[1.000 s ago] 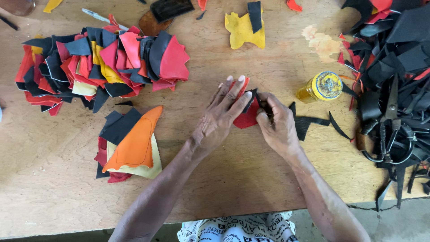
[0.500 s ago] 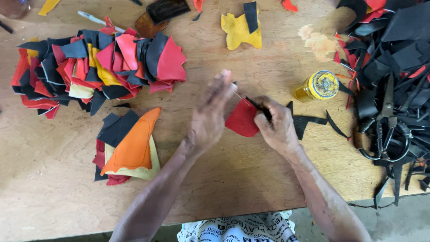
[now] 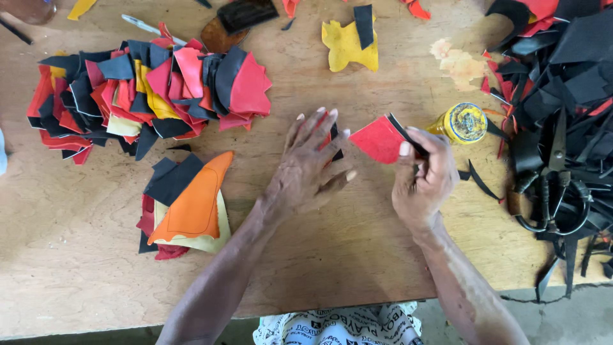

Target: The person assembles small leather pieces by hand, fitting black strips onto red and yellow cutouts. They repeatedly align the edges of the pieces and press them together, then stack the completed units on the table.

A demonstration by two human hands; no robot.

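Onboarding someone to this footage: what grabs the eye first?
Probably the big heap of red, black and yellow cut pieces at the upper left of the wooden table. Next, the right hand pinching a red piece with a black strip at table centre, with the left hand spread flat on more pieces beside it. At the right edge lies a dark pile of black scraps with scissors on it.
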